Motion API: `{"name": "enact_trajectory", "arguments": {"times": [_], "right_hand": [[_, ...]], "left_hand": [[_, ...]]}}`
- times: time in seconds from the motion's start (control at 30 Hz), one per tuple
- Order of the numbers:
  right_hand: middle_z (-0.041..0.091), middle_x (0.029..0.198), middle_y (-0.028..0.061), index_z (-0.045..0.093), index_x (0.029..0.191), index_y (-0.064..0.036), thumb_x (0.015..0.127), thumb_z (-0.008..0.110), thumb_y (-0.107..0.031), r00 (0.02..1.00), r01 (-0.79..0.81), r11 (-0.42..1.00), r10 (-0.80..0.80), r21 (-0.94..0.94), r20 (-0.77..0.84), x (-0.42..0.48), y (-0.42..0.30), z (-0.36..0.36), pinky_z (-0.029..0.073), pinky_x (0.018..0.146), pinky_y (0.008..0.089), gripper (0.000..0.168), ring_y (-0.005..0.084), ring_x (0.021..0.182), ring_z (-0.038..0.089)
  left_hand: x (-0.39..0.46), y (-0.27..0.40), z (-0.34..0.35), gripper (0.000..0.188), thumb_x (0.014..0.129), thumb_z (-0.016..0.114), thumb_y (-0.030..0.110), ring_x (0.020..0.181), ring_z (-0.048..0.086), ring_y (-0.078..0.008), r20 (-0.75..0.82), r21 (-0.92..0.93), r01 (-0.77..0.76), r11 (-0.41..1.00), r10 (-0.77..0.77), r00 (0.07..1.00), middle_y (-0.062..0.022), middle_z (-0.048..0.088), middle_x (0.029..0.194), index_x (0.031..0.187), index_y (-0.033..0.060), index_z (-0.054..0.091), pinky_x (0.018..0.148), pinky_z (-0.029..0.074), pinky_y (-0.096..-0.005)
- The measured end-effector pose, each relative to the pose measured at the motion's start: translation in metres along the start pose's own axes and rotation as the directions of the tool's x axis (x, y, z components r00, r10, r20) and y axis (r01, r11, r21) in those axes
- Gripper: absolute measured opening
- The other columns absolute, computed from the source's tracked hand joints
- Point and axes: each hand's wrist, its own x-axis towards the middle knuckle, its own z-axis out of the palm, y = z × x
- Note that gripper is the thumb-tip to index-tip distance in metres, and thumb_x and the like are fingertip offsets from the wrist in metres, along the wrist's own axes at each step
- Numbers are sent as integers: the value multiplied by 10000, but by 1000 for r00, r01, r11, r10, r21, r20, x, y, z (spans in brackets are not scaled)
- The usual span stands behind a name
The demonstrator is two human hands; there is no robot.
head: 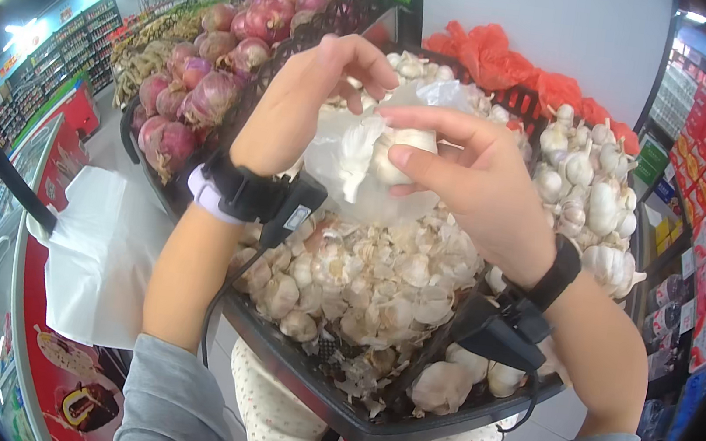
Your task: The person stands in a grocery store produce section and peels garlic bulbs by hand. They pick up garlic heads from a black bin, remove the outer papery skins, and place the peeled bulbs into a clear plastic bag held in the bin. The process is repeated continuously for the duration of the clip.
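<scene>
My right hand (pixel 466 162) grips a white garlic bulb (pixel 401 154) between thumb and fingers, with a loose flap of papery skin (pixel 361 155) beside it. My left hand (pixel 323 84) is raised to the left of the bulb, its fingers curved and apart, with nothing seen in it. A thin translucent plastic bag (pixel 336 146) lies under both hands on the garlic. Below them, garlic bulbs (pixel 278 295) and a heap of dry garlic skins (pixel 400 266) fill a black plastic crate (pixel 361 426).
Red onions (pixel 209 97) and ginger (pixel 141 62) stand left. More garlic bulbs (pixel 586 176) fill the right section. Red plastic bags (pixel 498 60) line the back edge by a grey panel (pixel 547 39). A white plastic bag (pixel 104 256) hangs on a black handle (pixel 12 172) at left.
</scene>
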Motion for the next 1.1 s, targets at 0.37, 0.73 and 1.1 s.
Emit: {"name": "enact_trajectory", "arguments": {"times": [0.37,0.73,1.1], "right_hand": [[630,1045,127,379,1351,65,835,617,22,940,170,985,-170,-25,-295,-1,10,1,504,770,257,570,145,933,607],[635,967,140,475,1191,56,918,596,-147,973,16,956,52,292,-223,1,6,-2,505,666,254,361,144,751,622],[619,775,125,458,1132,87,936,575,-233,985,-9,989,34,148,-171,-4,0,5,486,521,239,393,139,606,602]], "left_hand": [[-1,5,12,358,731,740,49,911,535,-98,-22,251,-133,959,143,990,-12,547,1054,1045,57,567,710,449,-227],[-1,8,18,476,745,749,86,1059,551,-194,72,139,-96,986,86,994,-86,553,1172,1165,16,535,955,419,-335],[-4,7,11,565,987,383,463,576,622,-179,-17,66,145,987,-144,989,-116,647,846,1051,-61,583,468,483,-251]]}}
